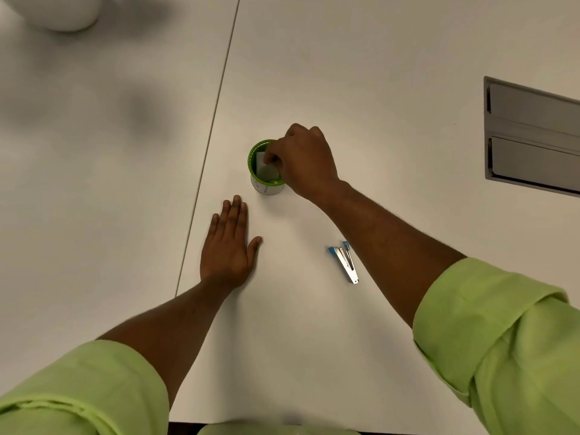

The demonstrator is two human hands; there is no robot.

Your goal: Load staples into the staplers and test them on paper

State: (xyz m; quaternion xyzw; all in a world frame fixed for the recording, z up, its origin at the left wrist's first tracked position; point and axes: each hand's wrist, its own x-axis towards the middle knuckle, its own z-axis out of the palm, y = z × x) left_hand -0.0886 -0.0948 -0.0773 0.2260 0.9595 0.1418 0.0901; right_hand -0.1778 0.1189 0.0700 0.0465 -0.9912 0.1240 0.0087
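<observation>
On the white table (361, 89) a small round cup with a green rim and inside and a white lower wall (255, 164) stands just above the middle of the view, and the right hand (306, 161) reaches into its mouth from the three o'clock side, fingers curled down and pinching the top edge of a pale, flat, card-like piece (266, 171) that stands upright in the cup; what that piece is cannot be told. The left hand (229, 246) lies at about seven o'clock from the cup, near it but not touching, palm down on the tabletop with straight fingers close together pointing to twelve o'clock and the thumb spread toward two o'clock, holding nothing. A small stapler of bright metal with blue plastic ends (344, 261) lies on the table at about five o'clock from the cup, well apart from it and just beside the right forearm; its two arms are spread in a narrow V, blue tips toward eleven o'clock and hinge toward five o'clock. Both forearms are bare below rolled light-green sleeves (502, 334). A thin dark seam (216, 114) runs up the tabletop at the nine o'clock side of the cup. A grey metal recessed panel with two flaps (533, 136) sits in the table at three o'clock, at the right edge. A blurred white rounded object (59, 11) lies at eleven o'clock in the top corner.
</observation>
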